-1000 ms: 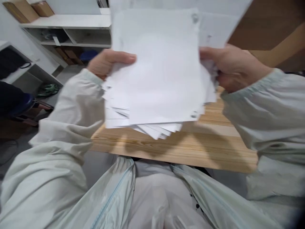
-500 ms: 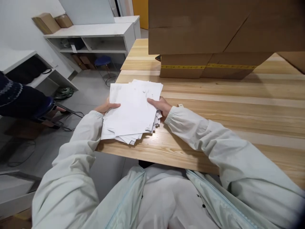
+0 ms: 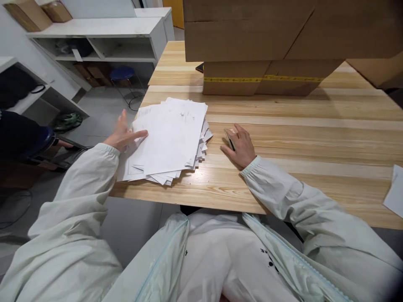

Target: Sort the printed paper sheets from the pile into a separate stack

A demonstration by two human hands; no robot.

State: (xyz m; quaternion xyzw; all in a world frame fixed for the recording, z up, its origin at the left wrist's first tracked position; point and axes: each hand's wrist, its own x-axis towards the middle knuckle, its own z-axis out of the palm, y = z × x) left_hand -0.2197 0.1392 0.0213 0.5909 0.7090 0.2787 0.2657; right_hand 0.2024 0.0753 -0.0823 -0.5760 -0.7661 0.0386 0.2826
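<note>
Both hands have let go: left fingers (image 3: 138,134) spread, touching the paper stack (image 3: 170,138); right fingers (image 3: 231,140) curled beside it.

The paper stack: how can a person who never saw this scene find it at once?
Look at the wooden table, near its front left corner. The paper stack lies there, fanned and uneven, with the left hand on its edge. Only it is white and loose; the boxes behind are brown.

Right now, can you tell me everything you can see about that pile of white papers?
The pile of white papers is a loose, untidy stack of many sheets, fanned so their corners poke out at the near and right sides. The top sheet looks almost blank, with faint grey marks. It lies flat on the wooden table, near its left edge, with one corner hanging over. The left hand rests its thumb on the pile's left side; the right hand lies apart.
</note>
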